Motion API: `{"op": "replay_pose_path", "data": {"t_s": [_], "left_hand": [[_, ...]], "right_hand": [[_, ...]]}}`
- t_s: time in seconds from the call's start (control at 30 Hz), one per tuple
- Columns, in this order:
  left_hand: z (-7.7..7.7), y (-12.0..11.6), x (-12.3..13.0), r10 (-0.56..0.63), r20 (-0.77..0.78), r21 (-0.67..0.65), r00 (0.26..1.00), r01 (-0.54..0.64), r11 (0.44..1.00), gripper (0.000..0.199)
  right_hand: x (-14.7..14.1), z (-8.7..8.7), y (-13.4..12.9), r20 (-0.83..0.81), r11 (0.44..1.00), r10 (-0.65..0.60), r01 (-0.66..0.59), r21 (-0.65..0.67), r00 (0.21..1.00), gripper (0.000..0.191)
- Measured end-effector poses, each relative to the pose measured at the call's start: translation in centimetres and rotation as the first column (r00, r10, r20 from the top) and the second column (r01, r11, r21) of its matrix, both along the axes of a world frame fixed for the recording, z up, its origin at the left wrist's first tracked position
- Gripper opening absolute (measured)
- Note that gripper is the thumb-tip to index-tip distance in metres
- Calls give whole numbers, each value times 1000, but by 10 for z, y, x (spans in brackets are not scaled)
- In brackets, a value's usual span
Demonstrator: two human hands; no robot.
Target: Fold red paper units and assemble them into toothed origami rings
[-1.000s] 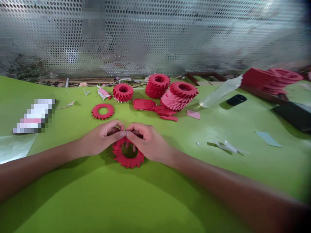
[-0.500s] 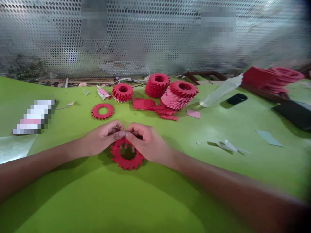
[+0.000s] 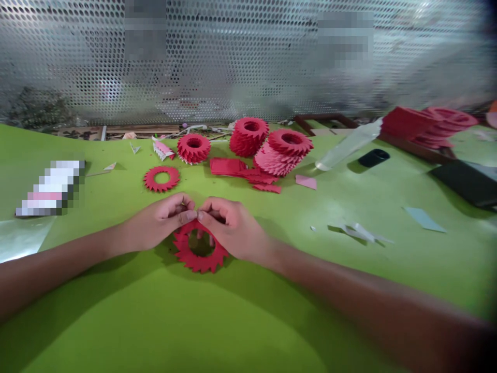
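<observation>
At the far left, a sheet of clear plastic (image 3: pixel 19 241) lies on the green table (image 3: pixel 116 321), just below a pixelated, unreadable object (image 3: pixel 50 189). Farther right, a flat red paper ring (image 3: pixel 161 178) and a short stack of toothed red rings (image 3: pixel 193 147) lie beyond the person's left hand (image 3: pixel 159 217). That hand and the right hand (image 3: pixel 233 228) meet, thumbs pressed tip to tip and fingers curled, pinching the top of a toothed ring of folded red paper (image 3: pixel 198 261). The ring stands between them, just in front of the person, with fingertips showing through its hole; exactly which pieces they grip is hidden. Behind the hands lie loose red paper strips (image 3: pixel 227 166) and two taller red stacks (image 3: pixel 248 136) (image 3: pixel 283 153), one partly pink. Farther right are a pink paper scrap (image 3: pixel 306 182), a clear plastic bottle (image 3: pixel 349 145) lying on its side, a small black object (image 3: pixel 373 157), a pile of red rings (image 3: pixel 407 123), a pale blue paper scrap (image 3: pixel 425 219), and a dark flat object (image 3: pixel 466 181).
</observation>
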State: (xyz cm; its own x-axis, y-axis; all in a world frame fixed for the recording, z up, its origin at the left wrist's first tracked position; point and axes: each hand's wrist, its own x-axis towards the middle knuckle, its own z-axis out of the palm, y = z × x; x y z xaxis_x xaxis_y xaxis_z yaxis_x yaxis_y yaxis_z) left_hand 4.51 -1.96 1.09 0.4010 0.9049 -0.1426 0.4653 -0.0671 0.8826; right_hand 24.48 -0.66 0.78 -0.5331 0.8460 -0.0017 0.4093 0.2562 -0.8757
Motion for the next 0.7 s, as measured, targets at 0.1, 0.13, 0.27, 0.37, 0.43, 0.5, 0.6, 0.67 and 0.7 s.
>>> {"op": "replay_pose_path", "data": {"t_s": [0.1, 0.13, 0.27, 0.37, 0.43, 0.5, 0.6, 0.67, 0.7], "left_hand": [[-2, 1, -3, 14, -4, 16, 1000, -14, 1000, 36], [-2, 1, -4, 33, -7, 30, 999, -33, 999, 38], [-3, 2, -8, 119, -6, 48, 993, -118, 992, 40], [-3, 2, -7, 106, 48, 37, 993, -108, 993, 38], [-3, 2, -5, 98, 88, 28, 991, -101, 995, 37], [-3, 2, -4, 98, 102, 9, 990, -99, 995, 36], [-4, 3, -4, 89, 104, 2, 991, -90, 996, 34], [-4, 3, -4, 76, 104, 1, 992, -76, 997, 32], [-4, 3, -4, 69, 102, -2, 992, -69, 998, 32]], "right_hand": [[0, 0, 1, -24, 1000, -2, 2, -11, 1000, 22], [0, 0, 1, -35, 1000, -9, 9, -10, 999, 23], [2, 2, 3, -65, 997, -68, 69, 17, 996, 22], [2, 2, 3, -57, 996, -82, 80, -35, 995, 21], [2, 2, 4, -35, 995, -61, 58, -79, 997, 25], [3, 2, 4, -7, 997, -27, 26, -68, 1000, 28], [2, 1, 5, 18, 1000, 8, -8, 9, 1000, 28], [2, 1, 6, 16, 999, 19, -20, 29, 1000, 28], [2, 2, 6, 16, 999, 22, -23, 30, 1000, 28]]}}
